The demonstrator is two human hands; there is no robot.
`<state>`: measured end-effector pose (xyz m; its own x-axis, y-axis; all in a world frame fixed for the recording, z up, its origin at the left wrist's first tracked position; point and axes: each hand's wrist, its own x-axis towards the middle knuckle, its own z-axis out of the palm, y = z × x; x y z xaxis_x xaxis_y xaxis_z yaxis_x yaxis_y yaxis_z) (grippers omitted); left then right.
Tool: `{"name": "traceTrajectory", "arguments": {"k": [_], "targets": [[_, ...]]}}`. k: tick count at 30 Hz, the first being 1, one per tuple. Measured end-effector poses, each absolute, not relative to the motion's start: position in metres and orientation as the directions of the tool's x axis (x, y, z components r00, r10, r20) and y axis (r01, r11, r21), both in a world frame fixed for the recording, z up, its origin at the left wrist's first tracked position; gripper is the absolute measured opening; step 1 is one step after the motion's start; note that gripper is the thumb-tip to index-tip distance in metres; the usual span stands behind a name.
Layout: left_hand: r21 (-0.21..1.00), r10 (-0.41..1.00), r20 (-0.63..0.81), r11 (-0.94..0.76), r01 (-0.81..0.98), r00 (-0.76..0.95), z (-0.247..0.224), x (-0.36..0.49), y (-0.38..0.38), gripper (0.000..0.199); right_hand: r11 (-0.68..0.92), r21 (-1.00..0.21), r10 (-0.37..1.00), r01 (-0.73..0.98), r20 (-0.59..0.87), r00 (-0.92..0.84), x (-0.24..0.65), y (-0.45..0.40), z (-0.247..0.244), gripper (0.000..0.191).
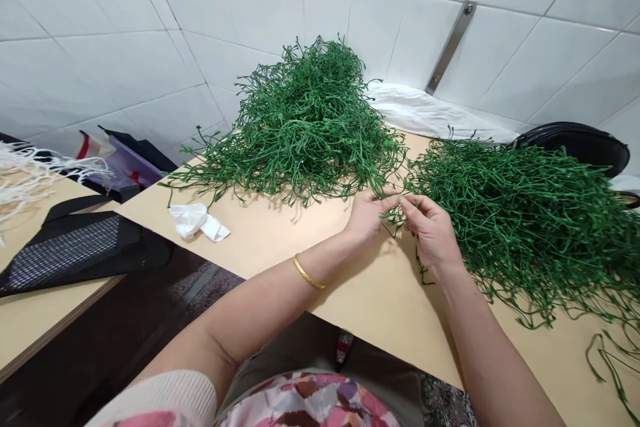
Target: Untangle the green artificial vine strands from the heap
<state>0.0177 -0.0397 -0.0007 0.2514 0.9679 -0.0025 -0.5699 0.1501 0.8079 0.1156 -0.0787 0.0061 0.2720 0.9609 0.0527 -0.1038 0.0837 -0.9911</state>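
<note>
Two heaps of thin green artificial plant strands lie on a pale wooden table (pixel 280 240). The heap at the back (pixel 300 123) stands taller, and the wider one on the right (pixel 525 227) spreads toward the table's right side. My left hand (pixel 369 215) pinches a thin green strand (pixel 393 213) between its fingertips. My right hand (pixel 431 233) holds the same small tangle close by, its fingertips nearly touching those of my left hand. A gold bangle (pixel 309 271) circles my left wrist.
A crumpled white tissue (pixel 195 220) lies on the table left of the hands. A second table at left holds a black bag (pixel 75 253) and white fringed cords (pixel 30 173). White tiled wall rises behind, with a metal bracket (pixel 450 47), white cloth (pixel 430 113) and a black bag (pixel 575 143).
</note>
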Motion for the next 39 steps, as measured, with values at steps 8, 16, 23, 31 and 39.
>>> {"name": "traceTrajectory", "arguments": {"k": [8, 16, 23, 31, 39], "targets": [[0.74, 0.949, -0.069, 0.256, -0.622, 0.308, 0.002, 0.019, -0.044, 0.013, 0.008, -0.961, 0.982, -0.277, -0.045, 0.184, 0.116, -0.075, 0.004, 0.027], [0.559, 0.85, -0.233, 0.515, -0.65, 0.473, 0.004, 0.018, -0.039, 0.011, 0.026, -0.984, 1.0, -0.178, 0.025, 0.006, 0.12, -0.074, 0.002, 0.025], [0.464, 0.798, -0.293, 0.601, -0.651, 0.527, 0.008, 0.007, -0.036, 0.018, 0.066, -0.989, 0.981, -0.131, 0.088, -0.171, 0.133, -0.08, 0.007, 0.029], [0.48, 0.826, -0.321, 0.564, -0.672, 0.464, 0.008, 0.0, -0.028, 0.004, 0.024, -0.967, 0.995, -0.255, -0.002, 0.102, 0.13, -0.073, 0.005, 0.026], [0.62, 0.881, -0.226, 0.46, -0.636, 0.416, 0.006, 0.015, -0.041, 0.006, -0.004, -0.98, 0.984, -0.199, -0.04, 0.176, 0.116, -0.074, 0.003, 0.033]]}}
